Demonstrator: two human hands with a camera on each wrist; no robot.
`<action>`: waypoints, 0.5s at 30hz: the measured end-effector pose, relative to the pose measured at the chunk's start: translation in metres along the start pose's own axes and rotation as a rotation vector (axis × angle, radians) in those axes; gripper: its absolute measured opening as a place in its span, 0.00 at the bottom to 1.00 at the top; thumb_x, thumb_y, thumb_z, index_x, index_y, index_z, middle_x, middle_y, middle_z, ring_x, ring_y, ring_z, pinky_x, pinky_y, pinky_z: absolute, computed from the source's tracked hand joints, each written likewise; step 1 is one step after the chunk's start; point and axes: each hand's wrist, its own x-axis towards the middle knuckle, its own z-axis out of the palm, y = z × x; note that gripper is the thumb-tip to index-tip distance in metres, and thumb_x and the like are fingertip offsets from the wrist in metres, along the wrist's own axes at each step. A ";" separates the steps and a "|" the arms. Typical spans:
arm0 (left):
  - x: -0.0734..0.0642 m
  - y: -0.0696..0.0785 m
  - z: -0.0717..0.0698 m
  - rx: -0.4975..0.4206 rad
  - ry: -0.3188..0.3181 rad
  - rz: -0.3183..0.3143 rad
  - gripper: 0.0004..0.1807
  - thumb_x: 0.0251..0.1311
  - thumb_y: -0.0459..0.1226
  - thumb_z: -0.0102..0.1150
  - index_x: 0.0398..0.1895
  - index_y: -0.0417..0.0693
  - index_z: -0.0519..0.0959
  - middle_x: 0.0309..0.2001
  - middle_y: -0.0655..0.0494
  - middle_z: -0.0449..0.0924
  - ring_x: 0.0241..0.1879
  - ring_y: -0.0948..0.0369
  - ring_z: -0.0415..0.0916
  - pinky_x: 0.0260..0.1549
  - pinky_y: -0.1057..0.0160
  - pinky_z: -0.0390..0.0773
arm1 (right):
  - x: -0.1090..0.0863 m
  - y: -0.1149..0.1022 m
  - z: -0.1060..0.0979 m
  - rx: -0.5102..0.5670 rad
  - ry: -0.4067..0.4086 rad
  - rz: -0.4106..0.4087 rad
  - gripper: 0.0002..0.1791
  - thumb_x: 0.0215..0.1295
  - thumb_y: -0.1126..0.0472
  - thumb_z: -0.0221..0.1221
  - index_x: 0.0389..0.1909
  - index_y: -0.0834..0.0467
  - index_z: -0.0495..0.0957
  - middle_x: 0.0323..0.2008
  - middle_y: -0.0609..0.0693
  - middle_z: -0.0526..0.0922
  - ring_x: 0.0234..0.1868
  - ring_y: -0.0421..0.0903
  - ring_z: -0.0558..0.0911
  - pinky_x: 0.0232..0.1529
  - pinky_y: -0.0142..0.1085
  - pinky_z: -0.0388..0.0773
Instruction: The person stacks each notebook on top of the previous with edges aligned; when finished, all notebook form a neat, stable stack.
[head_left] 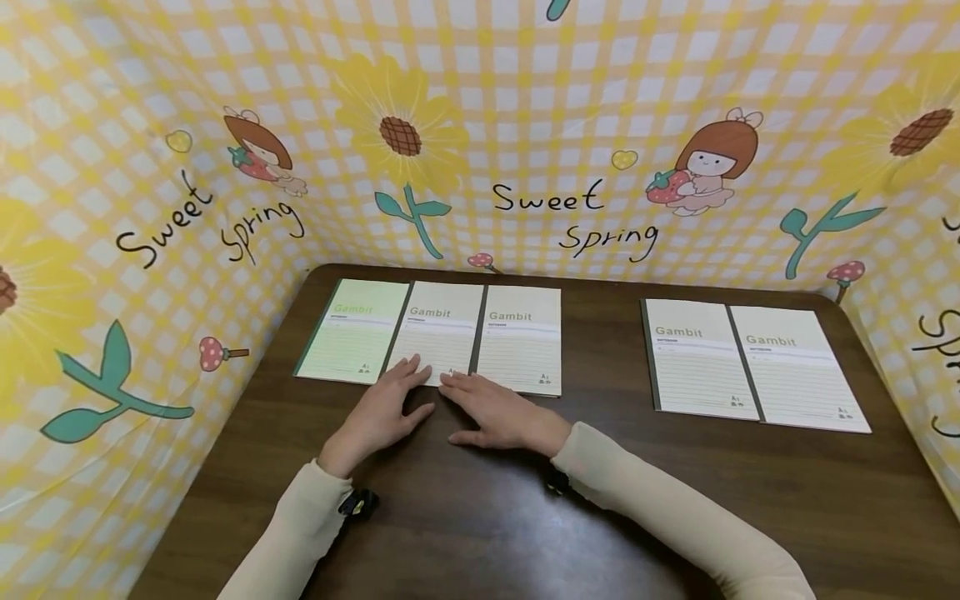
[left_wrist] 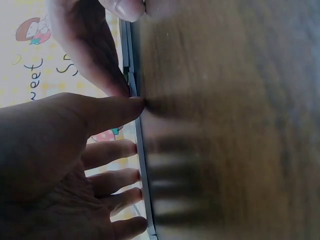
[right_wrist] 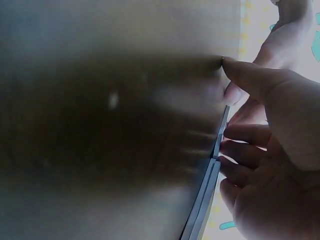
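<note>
Three Gambit notebooks lie side by side on the brown table (head_left: 465, 517): a greenish notebook (head_left: 356, 337), a pale middle notebook (head_left: 441, 337) and a pale third notebook (head_left: 521, 350). My left hand (head_left: 381, 414) has its fingertips at the lower edge of the middle notebook, near the seam with the greenish one. From the other side, my right hand (head_left: 498, 412) reaches in with fairly straight fingers over the lower edge of the middle and third notebooks. In the left wrist view the left thumb (left_wrist: 117, 112) touches down in front of the notebook edges. Neither hand grips anything.
Two more Gambit notebooks, a left one (head_left: 701, 367) and a right one (head_left: 802, 375), lie together on the table's right side. A yellow checked cloth (head_left: 525, 125) with flowers and girl figures walls the table at the back and both sides.
</note>
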 end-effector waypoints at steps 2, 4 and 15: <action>-0.003 0.002 -0.001 0.007 0.000 0.004 0.35 0.70 0.43 0.66 0.75 0.37 0.69 0.79 0.34 0.60 0.79 0.36 0.57 0.73 0.35 0.66 | -0.001 -0.002 0.000 0.016 -0.007 -0.001 0.45 0.75 0.40 0.59 0.81 0.60 0.57 0.83 0.56 0.55 0.84 0.54 0.56 0.83 0.49 0.55; -0.007 0.004 -0.001 0.006 0.002 -0.002 0.35 0.70 0.43 0.66 0.75 0.36 0.70 0.79 0.34 0.61 0.79 0.36 0.57 0.73 0.35 0.65 | -0.002 -0.004 0.000 0.026 -0.012 -0.002 0.45 0.75 0.40 0.59 0.82 0.60 0.57 0.84 0.56 0.55 0.84 0.54 0.56 0.83 0.49 0.55; -0.044 0.021 0.000 0.038 -0.007 -0.020 0.33 0.69 0.44 0.68 0.71 0.36 0.74 0.76 0.32 0.66 0.76 0.36 0.64 0.69 0.36 0.71 | -0.021 -0.033 0.007 -0.057 -0.049 -0.041 0.44 0.75 0.39 0.59 0.81 0.58 0.58 0.83 0.54 0.58 0.82 0.52 0.61 0.81 0.44 0.62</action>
